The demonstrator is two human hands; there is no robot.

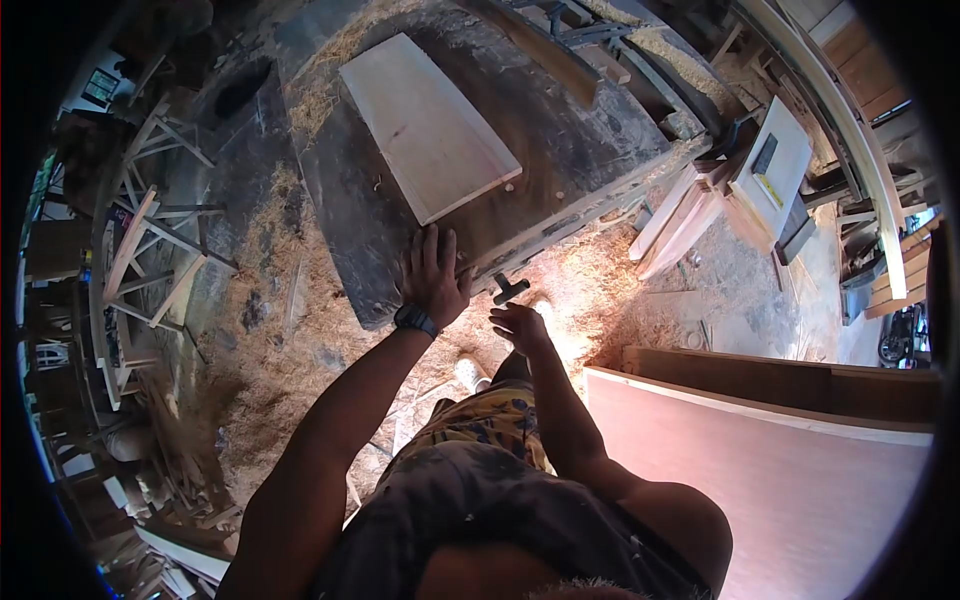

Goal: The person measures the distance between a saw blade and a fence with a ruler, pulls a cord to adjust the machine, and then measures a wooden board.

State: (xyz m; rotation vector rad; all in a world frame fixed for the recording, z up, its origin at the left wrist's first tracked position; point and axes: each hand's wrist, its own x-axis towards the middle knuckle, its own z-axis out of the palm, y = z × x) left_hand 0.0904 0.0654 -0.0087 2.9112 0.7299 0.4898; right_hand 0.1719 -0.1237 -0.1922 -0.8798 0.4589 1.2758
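Observation:
A pale, flat wooden board (pixel 430 130) lies lengthwise on the dark worktable (pixel 570 170). My left hand (pixel 436 275), with a watch at the wrist, rests on the table's near edge. Its fingers are spread and the fingertips reach close to the board's near end. Just beyond the table edge sticks out a dark T-shaped handle (pixel 511 290). My right hand (pixel 520 326) hovers right beside that handle, its fingers loosely bent and apart, with nothing visible in them. Whether any finger touches the handle is hard to make out.
Wood shavings (pixel 270 400) cover the floor. Several planks (pixel 680 220) lean at the table's right side, near a white panel (pixel 778 175). A large pinkish panel (pixel 750 480) stands close on my right. Wooden frames (pixel 150 250) stand at left.

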